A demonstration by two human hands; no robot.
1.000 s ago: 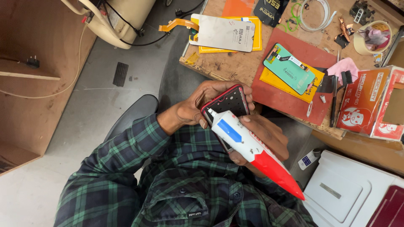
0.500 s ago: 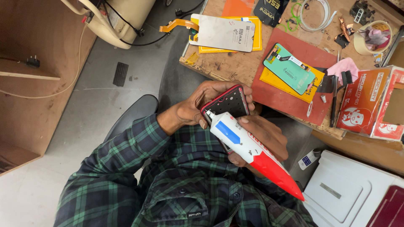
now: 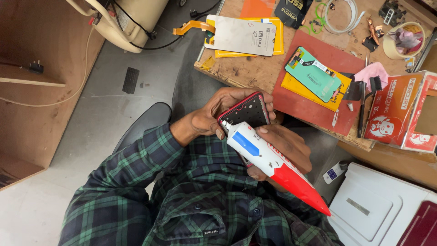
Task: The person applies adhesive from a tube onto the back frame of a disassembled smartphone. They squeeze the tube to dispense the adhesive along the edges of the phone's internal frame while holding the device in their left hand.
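Single head view, looking steeply down, close over hands, lap; workbench [image 3: 255,73] edge ahead, floor at left.

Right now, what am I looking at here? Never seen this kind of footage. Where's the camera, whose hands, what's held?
There is one view, from a camera worn on a person's head and looking down at their lap and a workbench. The view looks upside down, so the bench edge sits at the top.

There is no machine, only two bare hands and green plaid sleeves. The left hand holds a red-edged phone frame, a dark panel dotted with small holes. The right hand holds a white and red tube, with its nozzle at the frame's edge.

On the bench lie a red mat, a teal screen part on a yellow pad, a silvery panel with an orange flex strip, a pink cloth, a red box, a tape roll and loose wires. A white case sits at lower right.
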